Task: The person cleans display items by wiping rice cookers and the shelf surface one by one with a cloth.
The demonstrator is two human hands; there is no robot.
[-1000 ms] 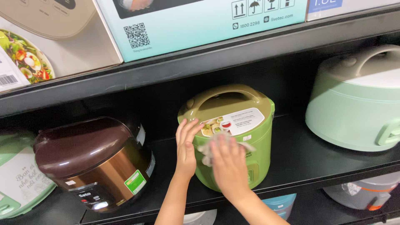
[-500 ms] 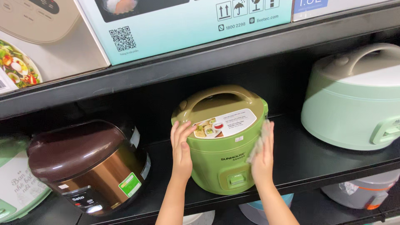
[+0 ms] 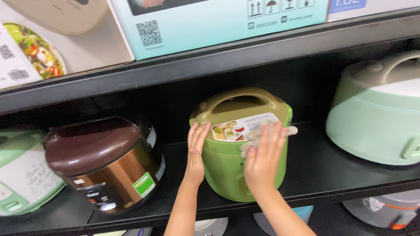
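cooker: green cooker (image 3: 238, 146) sits mid-shelf on the black shelf (image 3: 315, 175), between the brown cooker (image 3: 103, 161) and the pale green cooker (image 3: 378, 109); apart from both.
left hand: your left hand (image 3: 195, 150) lies flat and open on the green cooker's left side, fingers up, gripping nothing, just bracing.
right hand: your right hand (image 3: 262, 155) is spread flat on the front, pressing a pale cloth (image 3: 253, 140) against the body. The cloth pokes out past the fingertips near the label (image 3: 245, 126).
grip: keep the palm flat on the cloth, fingers together, so it doesn't bunch or slide off.
brace: hold the left hand firm; the cooker is near the shelf edge and could skid under side pressure.
label: go light over the sticker edge, it could lift.
count, cookers: four on this shelf – green, brown, pale green at right, another pale one (image 3: 19, 175) at far left, partly cut off.
count, boxes: at least three on the shelf above.
count, cloths: one.
count, hands: two, both yours.
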